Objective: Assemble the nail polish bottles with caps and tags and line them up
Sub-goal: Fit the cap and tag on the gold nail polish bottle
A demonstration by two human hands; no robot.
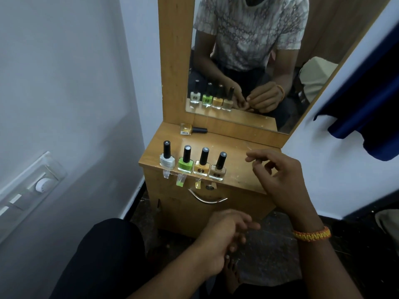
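On the wooden dresser top [235, 169], four capped nail polish bottles stand upright in a row along its front edge. Farthest left on the dresser top is the white bottle [167, 161], then the green bottle [186, 165], the orange bottle [202, 167] and the beige bottle [218, 172], each close beside the next without clearly touching. The row looks deliberate: the bottles sit right at the edge so that their tags can hang free over the dresser's front face. A clear tag [165, 174] hangs below the white bottle, a green-tipped tag [180, 181] below the green one and a yellowish tag [197, 184] below the orange one. Whether the beige bottle has a tag I cannot tell. Behind the row, at the back left of the dresser top against the mirror frame, a yellow bottle [186, 128] lies on its side with its cap on, apart from the row, so it probably remains to be tagged and added.

In front of the dresser, below its top, the left hand [224, 234] hangs with fingers loosely curled and holds nothing that shows. Over the right part of the dresser top, just right of the beige bottle, the right hand [278, 171] hovers with fingers spread and slightly bent, empty as far as can be seen, perhaps ready to reach for the lying bottle.
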